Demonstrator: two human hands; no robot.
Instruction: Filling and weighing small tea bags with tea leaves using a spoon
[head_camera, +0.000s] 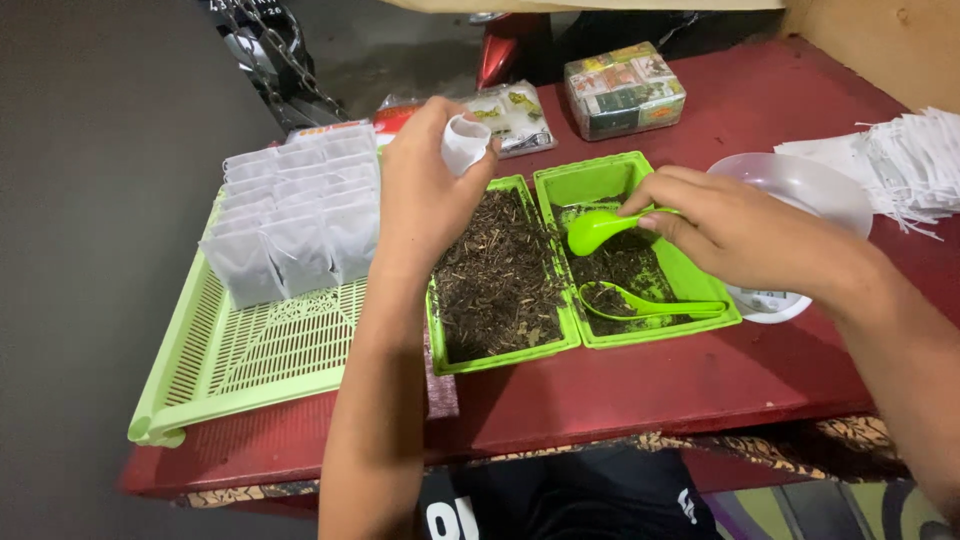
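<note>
Just above centre frame, the left hand (425, 185) pinches a small white filter bag (465, 143) over the green tray of loose tea (497, 275), mouth apparently held open to receive. Right of centre, the right hand (735, 235) grips a green scoop (600, 228) above the second green tray (690, 275), where a spare scoop (650, 303) lies. Filled bags (295, 215) stand in rows in the pale green basket (230, 375) at left. Empty bags (910, 165) heap at upper right on the red worktop (640, 385).

The light is soft and rather dim, coming from above. The red table (700, 380) is evenly lit, while the floor (90, 250) at left falls dark. Edges look slightly soft, without glare.
</note>
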